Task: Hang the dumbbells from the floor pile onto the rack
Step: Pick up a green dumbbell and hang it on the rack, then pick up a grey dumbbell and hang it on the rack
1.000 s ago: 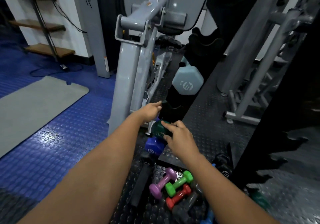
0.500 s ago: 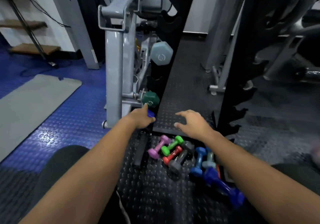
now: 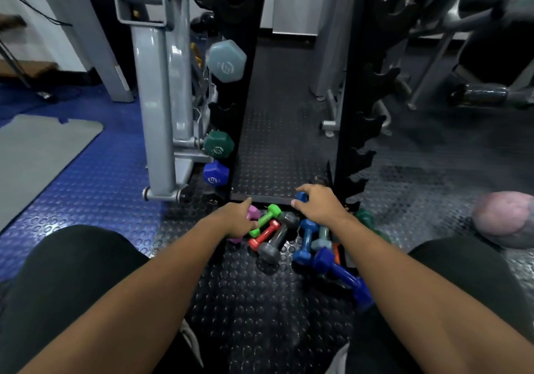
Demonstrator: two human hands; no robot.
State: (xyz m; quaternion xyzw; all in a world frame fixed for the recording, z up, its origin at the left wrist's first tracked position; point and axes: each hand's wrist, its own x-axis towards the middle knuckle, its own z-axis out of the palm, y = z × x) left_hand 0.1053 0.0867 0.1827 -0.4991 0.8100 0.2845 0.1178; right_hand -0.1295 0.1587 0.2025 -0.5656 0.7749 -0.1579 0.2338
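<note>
Both hands have dropped from the rack to the floor pile since half a second ago, when the left hand was up by the dark green dumbbell now hanging. At six o'clock the person's knees frame the studded floor mat [image 3: 260, 310]. Just beyond, the left hand [image 3: 235, 220] reaches down onto the purple dumbbell [image 3: 254, 212], fingers bent toward it; whether it has closed round it I cannot tell. The right hand [image 3: 320, 206], at one o'clock from the pile, hovers with loosely curved fingers over a blue dumbbell [image 3: 301, 196], holding nothing plainly. Green [image 3: 265, 220], red [image 3: 264, 235] and grey [image 3: 276, 243] dumbbells lie jumbled between them, probably next. Farther, at eleven o'clock, the rack [image 3: 244, 131] carries three heads stacked up its hooks: blue [image 3: 215, 173], dark green [image 3: 218, 144], pale grey-blue [image 3: 227, 61].
</note>
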